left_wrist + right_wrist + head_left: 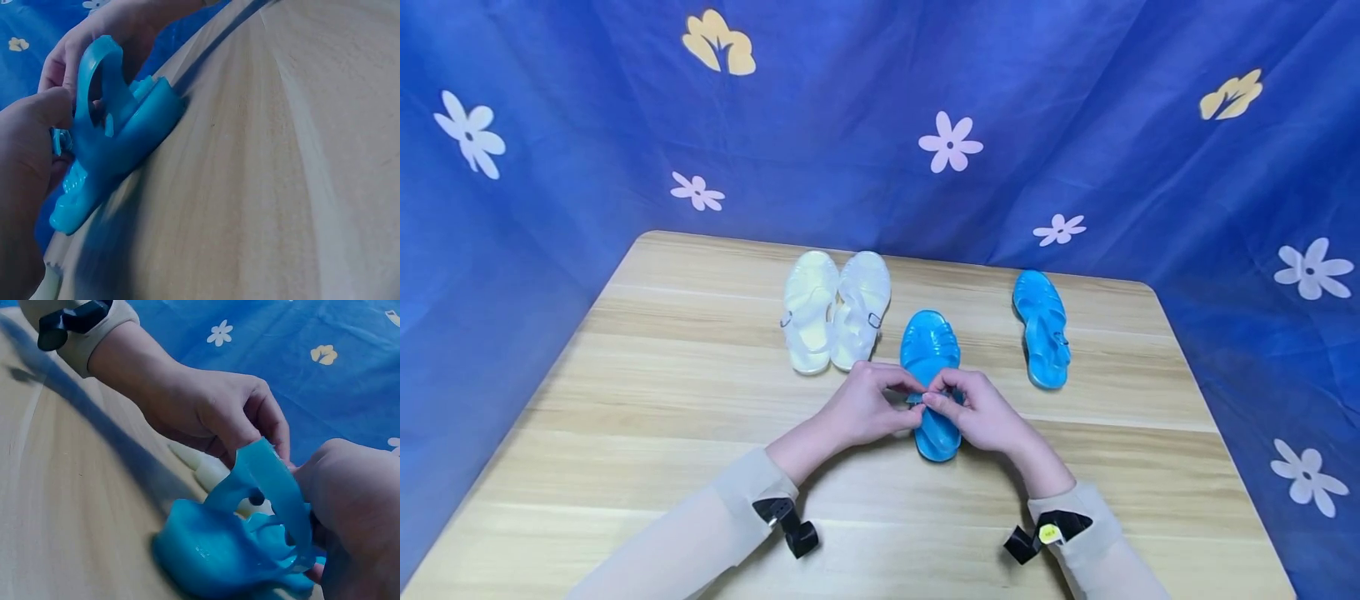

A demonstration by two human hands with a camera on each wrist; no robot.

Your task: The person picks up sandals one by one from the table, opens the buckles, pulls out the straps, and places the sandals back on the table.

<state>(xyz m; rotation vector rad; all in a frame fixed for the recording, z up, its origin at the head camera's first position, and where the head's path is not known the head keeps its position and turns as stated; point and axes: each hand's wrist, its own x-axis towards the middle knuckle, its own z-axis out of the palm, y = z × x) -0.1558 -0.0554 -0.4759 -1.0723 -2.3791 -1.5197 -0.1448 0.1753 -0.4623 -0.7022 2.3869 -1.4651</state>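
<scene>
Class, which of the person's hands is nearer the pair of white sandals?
Left: the left hand is near the heel end of the white sandals; the right hand is farther off, right of the held blue sandal.

White sandals (812,302) lie side by side, touching, toes toward the curtain (850,167). One blue sandal (1039,321) lies apart, at the worktop's (662,350) right. The curtain carries white and yellow flowers (951,143).

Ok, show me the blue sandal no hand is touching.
In the head view, that blue sandal lies on the right side of the table, beyond the right hand.
</scene>
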